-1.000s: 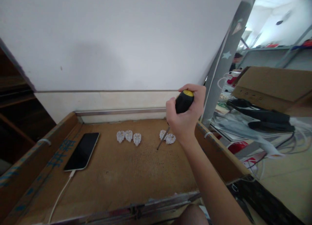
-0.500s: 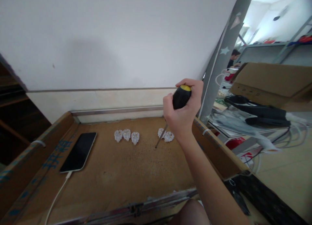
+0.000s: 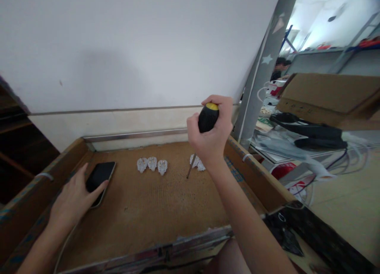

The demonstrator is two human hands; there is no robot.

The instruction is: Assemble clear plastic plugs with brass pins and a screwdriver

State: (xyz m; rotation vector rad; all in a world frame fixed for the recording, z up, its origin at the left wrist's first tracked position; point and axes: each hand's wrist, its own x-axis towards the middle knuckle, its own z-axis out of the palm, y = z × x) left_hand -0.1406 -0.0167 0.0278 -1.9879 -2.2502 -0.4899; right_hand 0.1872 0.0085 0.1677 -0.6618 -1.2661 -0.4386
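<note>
My right hand (image 3: 218,141) is wrapped round the black handle of a screwdriver (image 3: 208,119) with a yellow end cap. The shaft slants down, its tip close to the brown cardboard surface (image 3: 142,218). Partly behind the shaft and my hand lie clear plastic plug pieces (image 3: 201,166) with metal pins. Three similar clear plug pieces (image 3: 162,167) sit in a row further left. My left hand (image 3: 73,195) is spread over a dark-screened smartphone (image 3: 104,172), fingers along its left side and thumb across the screen. Whether it presses on the phone I cannot tell.
Raised cardboard sides (image 3: 264,179) border the work surface left and right. A white cable (image 3: 63,246) runs from the phone toward me. To the right, a cardboard box (image 3: 329,96) and black tools (image 3: 308,127) lie on another table. A person (image 3: 280,68) sits far behind.
My left hand has come into view from the lower left and reached over the smartphone. My right hand still grips the screwdriver. The view has shifted slightly.
</note>
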